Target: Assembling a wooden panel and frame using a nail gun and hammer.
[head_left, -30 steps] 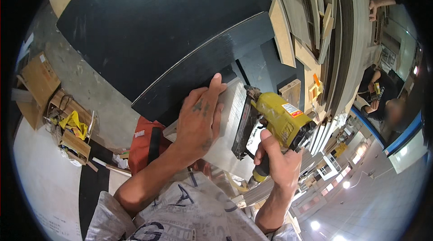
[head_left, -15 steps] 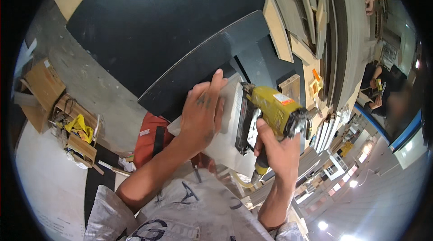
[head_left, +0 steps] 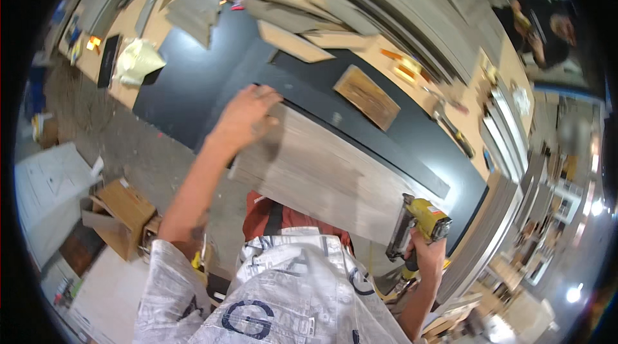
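Observation:
A long greyish wood-grain board (head_left: 322,163) lies slanted in front of me, its near edge close to my body. My left hand (head_left: 250,115) grips its far left corner, the fingers bent over the edge. My right hand (head_left: 428,254) is wrapped round the handle of a yellow nail gun (head_left: 426,218), which is at the board's right end. Whether its nose touches the board I cannot tell. A dark narrow strip (head_left: 386,157) runs along the board's far edge, on a black panel (head_left: 199,80).
A short brown wood block (head_left: 367,97) lies beyond the strip. Farther right is a hammer (head_left: 454,130). Stacked offcuts (head_left: 290,2) and long boards line the table's far side. A cardboard box (head_left: 122,212) stands on the floor at left. Another person (head_left: 547,28) is at the far right.
My view has swung round. My left hand, flat with fingers stretched before, now bends over the board's corner. The nail gun has moved away from it to the board's right end.

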